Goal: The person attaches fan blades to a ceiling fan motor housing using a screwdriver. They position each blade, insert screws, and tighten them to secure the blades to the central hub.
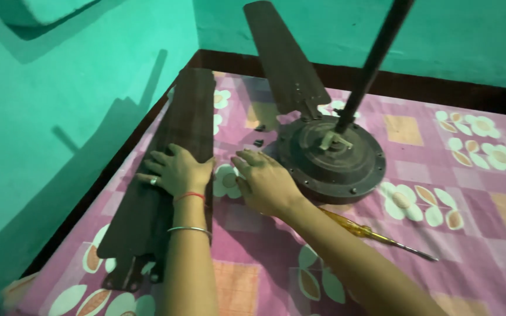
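At the far left, a teal wall (60, 117) runs beside a bed covered with a pink flowered sheet (475, 216). Along the sheet's left side lies a loose dark brown fan blade (171, 146), long and flat, its narrow bracket end pointing toward the near edge of the bed. The person's left hand (177, 172) rests palm down on the middle of this blade, fingers spread flat across its face; this grip presses rather than closes around anything. A ring sits on one finger, with a red thread and a thin silver bangle (190, 229) on the wrist.

Just to the right, the right hand (265, 181) lies on the sheet between the loose blade and the fan motor, fingers stretched forward and slightly apart, pinching nothing that can be seen. A few small dark screws (258, 142) lie on the sheet just beyond its fingertips.

Further right sits the round dark fan motor (332, 158), with a second blade (282, 58) still attached and rising toward the wall, and a dark down rod (373, 64) slanting up from its hub. Near the right forearm lies a screwdriver (376, 234) with a yellow handle.
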